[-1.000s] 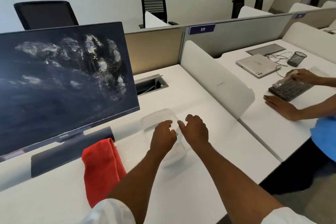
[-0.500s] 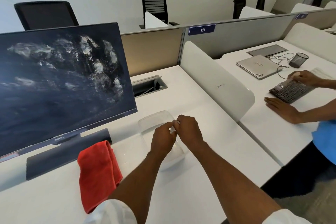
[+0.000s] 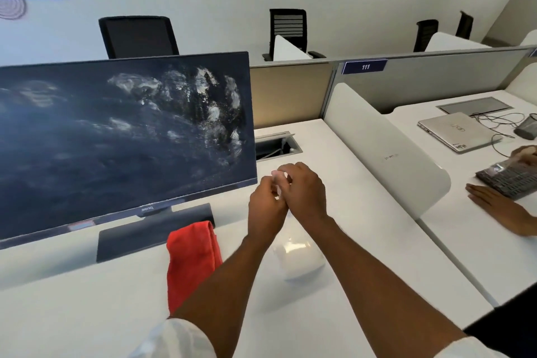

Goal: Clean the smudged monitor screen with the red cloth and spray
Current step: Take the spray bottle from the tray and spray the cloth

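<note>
The dark monitor stands at the left of the white desk, and white smudges cover the upper right of its screen. A folded red cloth lies on the desk in front of the monitor's base. My left hand and my right hand meet just right of the screen's lower corner. Together their fingers pinch a small white object, too blurred to identify. Both hands hover above a clear plastic container on the desk.
A cable hatch is set into the desk behind my hands. A white divider bounds the desk on the right. Beyond it another person's hand rests by a keyboard, near a laptop.
Both hands have risen from the clear container, closed together on the small white object, and moved towards the monitor's lower right corner. The red cloth lies where it was.
</note>
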The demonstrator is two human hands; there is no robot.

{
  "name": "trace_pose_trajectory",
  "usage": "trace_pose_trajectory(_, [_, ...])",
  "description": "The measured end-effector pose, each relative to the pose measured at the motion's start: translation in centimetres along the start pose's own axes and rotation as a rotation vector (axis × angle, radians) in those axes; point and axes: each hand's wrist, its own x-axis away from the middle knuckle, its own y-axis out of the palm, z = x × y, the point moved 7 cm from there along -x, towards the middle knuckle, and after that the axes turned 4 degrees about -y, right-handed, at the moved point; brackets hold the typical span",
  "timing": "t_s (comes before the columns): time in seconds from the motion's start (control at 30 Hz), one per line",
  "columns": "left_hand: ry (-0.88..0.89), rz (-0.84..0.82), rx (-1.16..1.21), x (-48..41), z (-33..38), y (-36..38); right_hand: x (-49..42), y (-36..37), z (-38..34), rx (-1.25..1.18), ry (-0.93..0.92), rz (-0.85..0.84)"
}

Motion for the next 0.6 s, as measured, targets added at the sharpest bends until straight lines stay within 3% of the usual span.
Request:
trace_pose_trajectory(0.37, [-0.047,0.193,-0.008,0.7,-4.7,-12.6,0.3,7.0,-10.5,-0.28,-0.188,-0.168])
trace_pose_trajectory(0.6, [-0.237,0.132,-0.051,2.4,-9.8,-17.2,4.3,14.0,-12.3,-0.476,-0.057,-0.606])
